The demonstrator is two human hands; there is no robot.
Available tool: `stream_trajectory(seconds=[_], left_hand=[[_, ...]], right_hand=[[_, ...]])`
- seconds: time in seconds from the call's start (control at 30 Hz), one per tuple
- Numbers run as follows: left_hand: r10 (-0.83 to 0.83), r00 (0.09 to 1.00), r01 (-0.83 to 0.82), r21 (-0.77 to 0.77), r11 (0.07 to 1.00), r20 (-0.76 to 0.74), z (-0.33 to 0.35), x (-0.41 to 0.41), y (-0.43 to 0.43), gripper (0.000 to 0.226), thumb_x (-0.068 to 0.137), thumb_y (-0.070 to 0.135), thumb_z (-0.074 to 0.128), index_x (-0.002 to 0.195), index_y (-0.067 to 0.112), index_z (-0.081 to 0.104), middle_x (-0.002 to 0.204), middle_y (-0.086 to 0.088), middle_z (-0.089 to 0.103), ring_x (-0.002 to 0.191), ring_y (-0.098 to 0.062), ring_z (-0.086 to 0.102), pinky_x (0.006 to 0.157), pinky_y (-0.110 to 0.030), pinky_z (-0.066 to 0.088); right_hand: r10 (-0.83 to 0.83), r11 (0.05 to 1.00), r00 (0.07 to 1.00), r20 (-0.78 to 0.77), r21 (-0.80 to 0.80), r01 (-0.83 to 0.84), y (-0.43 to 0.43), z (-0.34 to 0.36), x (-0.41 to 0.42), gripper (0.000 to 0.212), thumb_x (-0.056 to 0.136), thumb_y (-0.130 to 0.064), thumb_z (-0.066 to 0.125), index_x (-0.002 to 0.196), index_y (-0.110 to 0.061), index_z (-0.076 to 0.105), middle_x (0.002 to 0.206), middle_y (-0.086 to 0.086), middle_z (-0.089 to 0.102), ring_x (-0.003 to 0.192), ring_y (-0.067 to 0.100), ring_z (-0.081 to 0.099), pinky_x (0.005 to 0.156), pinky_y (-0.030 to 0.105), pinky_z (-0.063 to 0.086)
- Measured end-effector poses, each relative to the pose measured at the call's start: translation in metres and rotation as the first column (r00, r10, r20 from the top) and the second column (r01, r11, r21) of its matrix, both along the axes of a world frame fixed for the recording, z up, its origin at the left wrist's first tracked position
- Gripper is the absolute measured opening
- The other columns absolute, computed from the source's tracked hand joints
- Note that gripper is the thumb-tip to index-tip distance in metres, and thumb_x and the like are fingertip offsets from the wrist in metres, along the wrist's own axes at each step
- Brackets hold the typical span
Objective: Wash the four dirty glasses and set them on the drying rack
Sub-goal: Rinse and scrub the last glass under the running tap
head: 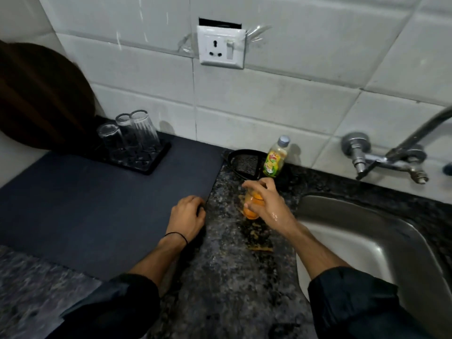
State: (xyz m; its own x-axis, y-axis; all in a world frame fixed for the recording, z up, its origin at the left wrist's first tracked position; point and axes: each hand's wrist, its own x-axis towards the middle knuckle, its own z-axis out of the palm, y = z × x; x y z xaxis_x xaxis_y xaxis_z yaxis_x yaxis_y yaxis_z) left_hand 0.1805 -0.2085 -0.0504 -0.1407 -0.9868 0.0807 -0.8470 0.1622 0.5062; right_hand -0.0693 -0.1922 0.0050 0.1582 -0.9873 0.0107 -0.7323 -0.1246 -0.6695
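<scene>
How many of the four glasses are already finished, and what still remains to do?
Three clear glasses stand upside down on the drying rack, so they look done. The right hand grips the fourth glass, orange inside, on the counter beside the sink. It is not yet washed or racked.

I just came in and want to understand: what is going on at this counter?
A person is washing up glasses. Their right hand grips a glass with orange liquid or residue in it, at the granite counter just left of the sink. Their left hand rests on the edge of the dark mat and holds nothing. Three clear glasses already stand on the black drying rack by the wall, so this looks like the last dirty one, not yet washed.
</scene>
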Motion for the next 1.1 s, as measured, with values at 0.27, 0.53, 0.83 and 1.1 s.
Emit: stream_trajectory(seconds=[0.27, 0.53, 0.83, 1.1], left_hand=[[-0.180, 0.968, 0.186, 0.016, 0.982, -0.174, 0.037, -0.120, 0.019, 0.020, 0.094, 0.013, 0.053, 0.106, 0.011, 0.068, 0.107, -0.006, 0.064, 0.099, -0.025, 0.059, 0.085, -0.036, 0.049], [-0.205, 0.902, 0.251, 0.077, 0.965, -0.380, 0.098, -0.300, 0.015, 0.037, 0.093, 0.034, 0.063, 0.122, 0.010, 0.061, 0.112, -0.011, 0.071, 0.106, -0.029, 0.066, 0.091, -0.038, 0.052], [0.133, 0.860, 0.028, 0.306, 0.952, -0.492, 0.129, -0.408, -0.023, 0.055, 0.095, 0.049, 0.051, 0.096, -0.004, 0.066, 0.088, -0.020, 0.072, 0.079, -0.033, 0.067, 0.061, -0.036, 0.047], [0.416, 0.527, 0.317, 0.625, 0.713, -0.741, 0.113, -0.410, 0.033, 0.072, 0.093, 0.069, 0.037, 0.125, 0.007, 0.054, 0.110, -0.014, 0.071, 0.096, -0.027, 0.068, 0.082, -0.038, 0.051]], right_hand=[[-0.198, 0.980, 0.980, -0.024, -0.004, 0.198, 0.067, 0.012, -0.134, 0.053, 0.084, -0.019, 0.074, 0.125, -0.049, 0.058, 0.119, -0.009, 0.039, 0.107, 0.015, 0.053, 0.093, 0.032, 0.045], [-0.399, 0.909, 0.911, 0.106, -0.086, 0.408, 0.104, 0.052, -0.223, 0.067, 0.070, -0.024, 0.084, 0.129, -0.041, 0.057, 0.116, -0.007, 0.051, 0.108, 0.013, 0.057, 0.093, 0.030, 0.047], [-0.431, 0.895, 0.809, 0.399, 0.074, 0.440, 0.119, 0.067, -0.294, 0.062, 0.063, -0.022, 0.093, 0.119, -0.027, 0.067, 0.114, -0.005, 0.068, 0.103, 0.012, 0.064, 0.089, 0.032, 0.054], [-0.403, 0.913, 0.639, 0.655, 0.235, 0.334, 0.104, 0.062, -0.315, 0.053, 0.065, -0.025, 0.083, 0.116, -0.018, 0.071, 0.115, 0.007, 0.071, 0.101, 0.019, 0.066, 0.074, 0.027, 0.050]])
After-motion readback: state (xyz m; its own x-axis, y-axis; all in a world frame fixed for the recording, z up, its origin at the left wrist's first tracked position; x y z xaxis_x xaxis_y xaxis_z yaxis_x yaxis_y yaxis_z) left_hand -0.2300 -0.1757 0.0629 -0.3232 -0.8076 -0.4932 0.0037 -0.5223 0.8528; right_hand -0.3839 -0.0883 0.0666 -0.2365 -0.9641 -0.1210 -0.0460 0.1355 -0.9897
